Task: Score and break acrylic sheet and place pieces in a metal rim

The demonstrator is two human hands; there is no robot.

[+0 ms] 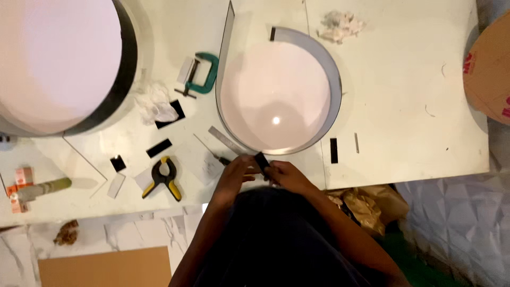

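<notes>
Both hands point(260, 172) meet, fingers pinching small black piece point(261, 160).

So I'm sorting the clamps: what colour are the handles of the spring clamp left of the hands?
Yellow, with black jaws: spring clamp, head view.

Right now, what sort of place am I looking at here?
Probably a small craft or sign-making workshop. On the white worktable lie a green C-clamp, a yellow-and-black spring clamp and a metal strip bent around a white disc. Both hands, left hand and right hand, hold a small black piece.
</notes>
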